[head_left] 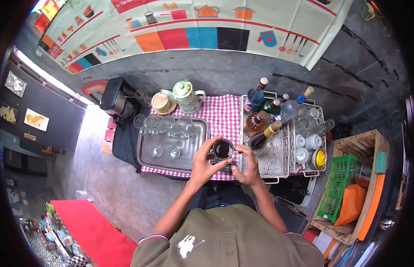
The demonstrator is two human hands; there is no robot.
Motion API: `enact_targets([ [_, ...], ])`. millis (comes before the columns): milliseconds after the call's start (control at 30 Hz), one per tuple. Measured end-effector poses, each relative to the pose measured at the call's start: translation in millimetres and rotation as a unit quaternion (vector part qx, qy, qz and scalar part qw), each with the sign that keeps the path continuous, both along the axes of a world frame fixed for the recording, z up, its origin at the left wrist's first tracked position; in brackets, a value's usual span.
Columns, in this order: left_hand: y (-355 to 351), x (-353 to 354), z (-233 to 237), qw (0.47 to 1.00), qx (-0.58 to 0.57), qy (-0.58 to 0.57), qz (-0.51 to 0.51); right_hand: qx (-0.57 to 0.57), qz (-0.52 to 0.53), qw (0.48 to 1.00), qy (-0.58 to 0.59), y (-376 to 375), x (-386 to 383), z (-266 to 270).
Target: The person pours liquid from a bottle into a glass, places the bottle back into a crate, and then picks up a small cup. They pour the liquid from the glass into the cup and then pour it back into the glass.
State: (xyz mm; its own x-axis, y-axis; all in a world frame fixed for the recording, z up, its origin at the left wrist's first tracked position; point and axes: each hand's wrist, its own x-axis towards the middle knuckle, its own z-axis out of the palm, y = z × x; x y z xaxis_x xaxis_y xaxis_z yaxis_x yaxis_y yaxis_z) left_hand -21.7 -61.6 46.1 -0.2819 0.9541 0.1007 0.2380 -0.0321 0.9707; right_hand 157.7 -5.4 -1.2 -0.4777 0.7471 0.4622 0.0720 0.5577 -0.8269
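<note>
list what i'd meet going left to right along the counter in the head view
black appliance → metal tray → left hand → glass of dark liquid → right hand → wire rack of bottles → wire rack of white cups → wooden crate

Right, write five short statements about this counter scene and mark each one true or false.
1. Both the left hand and the right hand hold a glass of dark liquid. True.
2. The metal tray lies right of that glass. False: it lies to its left and carries empty glasses.
3. Bottles stand in the white wire rack. True.
4. The cloth under the tray is plain blue. False: it is red-and-white checked.
5. The green crate sits on the tray. False: it sits in the wooden crate at the far right.
</note>
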Motion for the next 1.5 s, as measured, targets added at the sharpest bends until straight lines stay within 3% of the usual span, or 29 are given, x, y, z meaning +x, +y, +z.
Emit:
enact_targets([
  [433, -42.3, -63.7, -20.0, 0.999, -0.013, -0.016, 0.045, -0.060, 0.073, 0.994, -0.054, -24.3, -90.2, -25.6],
  [1167, -88.0, -202.0, -47.6, 0.994, -0.006, 0.043, -0.103, -0.083, -0.101, 0.990, -0.056, -104.1, -228.0, -48.7],
  [1500, -89.9, -272.6, -106.7, 0.987, -0.049, 0.108, -0.110, -0.087, -0.124, 0.987, -0.055, -99.3, -245.9, -73.0],
])
